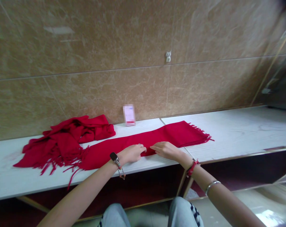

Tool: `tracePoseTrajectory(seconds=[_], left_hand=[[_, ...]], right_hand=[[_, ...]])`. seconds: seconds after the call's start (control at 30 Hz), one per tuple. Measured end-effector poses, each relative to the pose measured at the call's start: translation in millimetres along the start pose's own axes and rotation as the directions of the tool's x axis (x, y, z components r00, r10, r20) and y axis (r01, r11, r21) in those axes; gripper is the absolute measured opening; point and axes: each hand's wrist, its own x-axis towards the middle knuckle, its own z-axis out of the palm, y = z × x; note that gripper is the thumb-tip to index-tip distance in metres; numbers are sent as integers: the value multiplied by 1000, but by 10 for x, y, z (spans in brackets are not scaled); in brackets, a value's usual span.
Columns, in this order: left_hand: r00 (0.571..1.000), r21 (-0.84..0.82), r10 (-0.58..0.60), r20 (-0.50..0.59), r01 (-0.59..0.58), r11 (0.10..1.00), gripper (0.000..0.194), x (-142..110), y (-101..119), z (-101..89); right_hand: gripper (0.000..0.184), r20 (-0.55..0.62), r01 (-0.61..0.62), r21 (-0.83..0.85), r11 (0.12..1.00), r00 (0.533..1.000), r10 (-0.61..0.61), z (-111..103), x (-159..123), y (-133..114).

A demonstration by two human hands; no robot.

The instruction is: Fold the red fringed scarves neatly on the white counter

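Note:
A long red scarf [172,132] lies folded lengthwise across the white countertop, its fringed end to the right. Both my hands are at the middle of its front edge, a small gap between them. The fingers of my left hand [133,153] curl closed on the cloth there. My right hand [166,150] pinches the same edge, with its fingers pressed together and pointing left; the thumb is mostly hidden. At the left, a second red cloth [74,135] with fringe lies in a crumpled heap, touching or overlapping the scarf's left end.
The white countertop [237,129] runs along a brown tiled wall [86,94]. A small pale pink box [129,115], blurred, stands against the wall behind the scarf. A little white cat-shaped hook [168,56] is on the tiles. Dark open shelves lie below, above my knees [116,216].

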Motion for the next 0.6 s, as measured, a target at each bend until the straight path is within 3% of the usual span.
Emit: tracePoseTrajectory(seconds=[0.1, 0.27, 0.6], left_hand=[[1000, -17, -5, -19, 4, 1000, 33, 8, -24, 36], [998, -16, -21, -58, 20, 1000, 16, 12, 6, 52], [988, 52, -87, -126, 94, 994, 18, -42, 79, -9]], right_hand=[[28, 39, 31, -92, 995, 999, -28, -31, -5, 28], [28, 67, 20, -160, 987, 998, -9, -11, 21, 50], [17, -37, -158, -1, 987, 987, 158, -23, 52, 49]])
